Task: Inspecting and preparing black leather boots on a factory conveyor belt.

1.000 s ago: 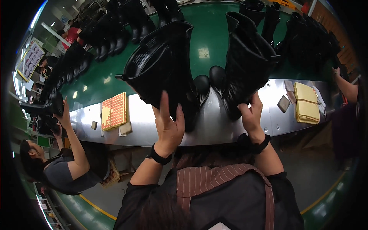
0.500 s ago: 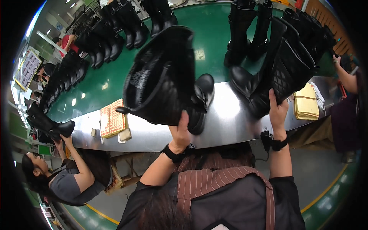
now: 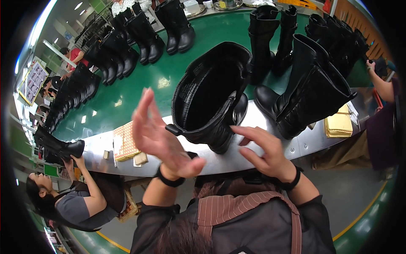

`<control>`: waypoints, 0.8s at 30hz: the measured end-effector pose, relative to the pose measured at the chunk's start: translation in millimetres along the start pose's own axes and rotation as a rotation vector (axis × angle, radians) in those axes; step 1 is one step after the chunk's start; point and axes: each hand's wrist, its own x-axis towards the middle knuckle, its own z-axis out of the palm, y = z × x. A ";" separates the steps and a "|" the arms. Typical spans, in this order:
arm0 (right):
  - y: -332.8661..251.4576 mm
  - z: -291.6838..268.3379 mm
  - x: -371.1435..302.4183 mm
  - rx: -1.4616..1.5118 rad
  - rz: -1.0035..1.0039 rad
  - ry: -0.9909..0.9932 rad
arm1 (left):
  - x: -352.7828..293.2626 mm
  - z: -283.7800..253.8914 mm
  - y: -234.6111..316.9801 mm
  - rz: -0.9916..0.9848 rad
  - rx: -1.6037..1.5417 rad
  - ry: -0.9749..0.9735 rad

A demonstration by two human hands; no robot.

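Note:
Two tall black boots stand upright on the metal edge strip in front of me, their shaft openings facing up. The nearer, left boot [image 3: 211,131] shows its dark lining through a wide opening. The right boot [image 3: 304,99] has its toe pointing left and its shaft leaning right. My left hand [image 3: 158,139] is raised beside the left boot, fingers stretched and slightly blurred, holding nothing. My right hand [image 3: 268,152] is empty too, thumb and fingers apart. Its index fingertip is at the left boot's lower shaft; whether it touches, I cannot tell.
More black boots [image 3: 179,31] stand along the curved green table [image 3: 139,91]. An orange-patterned box [image 3: 124,142] lies on the left, a yellow paper bundle [image 3: 338,122] on the right. A co-worker [image 3: 80,203] at left holds a boot; another person's arm [image 3: 382,86] shows at right.
Both boots have come down upright onto the metal strip, and my hands have let go. My left hand has moved left and up; my right hand has moved left toward the left boot.

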 end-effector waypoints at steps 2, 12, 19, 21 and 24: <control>-4.3 16.0 13.1 0.058 0.034 0.027 | 49.8 -9.1 17.9 0.027 0.245 -0.321; 4.8 -2.8 8.9 -0.093 0.089 -0.117 | 87.3 -15.2 82.8 -0.001 0.365 -1.049; -0.3 -22.8 -4.4 0.013 0.104 -0.307 | 64.4 -31.1 104.8 0.011 0.412 -0.934; 1.1 -23.1 -4.1 0.070 0.083 -0.268 | 62.4 -30.9 105.0 -0.009 0.400 -0.936; 8.0 -16.2 -3.2 0.168 0.225 -0.193 | 65.2 -30.1 96.0 -0.042 0.374 -0.964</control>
